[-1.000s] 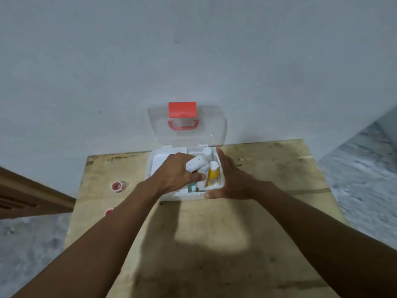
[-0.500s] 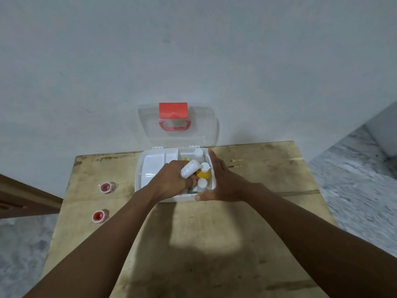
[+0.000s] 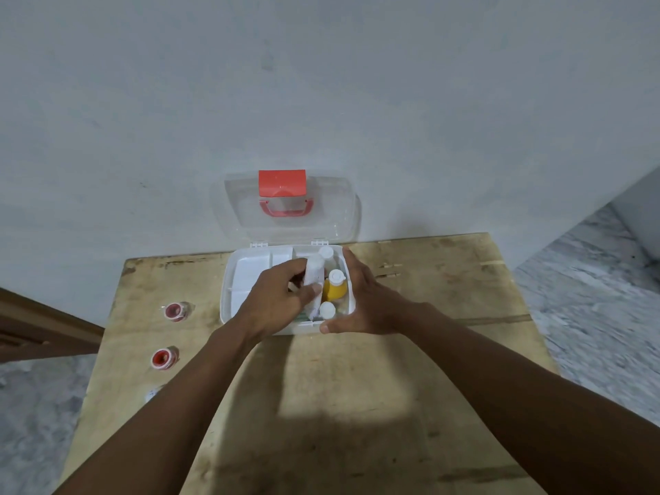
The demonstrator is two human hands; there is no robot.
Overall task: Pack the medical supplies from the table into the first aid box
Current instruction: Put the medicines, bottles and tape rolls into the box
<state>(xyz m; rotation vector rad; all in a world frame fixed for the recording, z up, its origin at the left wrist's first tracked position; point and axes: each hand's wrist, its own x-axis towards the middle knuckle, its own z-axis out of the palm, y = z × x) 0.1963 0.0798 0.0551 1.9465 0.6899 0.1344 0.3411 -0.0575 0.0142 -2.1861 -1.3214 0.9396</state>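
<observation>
The white first aid box (image 3: 232, 280) sits open at the table's far edge, its clear lid (image 3: 339, 216) with a red latch and handle leaning against the wall. My left hand (image 3: 275, 301) is inside the box, shut on a white bottle (image 3: 314, 273) that stands upright in the right compartment. Beside it are a yellow bottle (image 3: 335, 288) with a white cap and a small white-capped bottle (image 3: 327, 310). My right hand (image 3: 360, 298) grips the box's right wall and front corner. Two small red-lidded jars (image 3: 175, 311) (image 3: 163, 358) lie on the table to the left.
The wooden table (image 3: 339, 405) stands against a white wall. A small pale item (image 3: 151, 394) lies near the table's left edge. Grey marbled floor shows on both sides, and a brown wooden piece is at the far left.
My left hand has turned the white bottle from a tilt to upright and lowered it into the right compartment. My right hand stays on the box. The camera view shifted slightly.
</observation>
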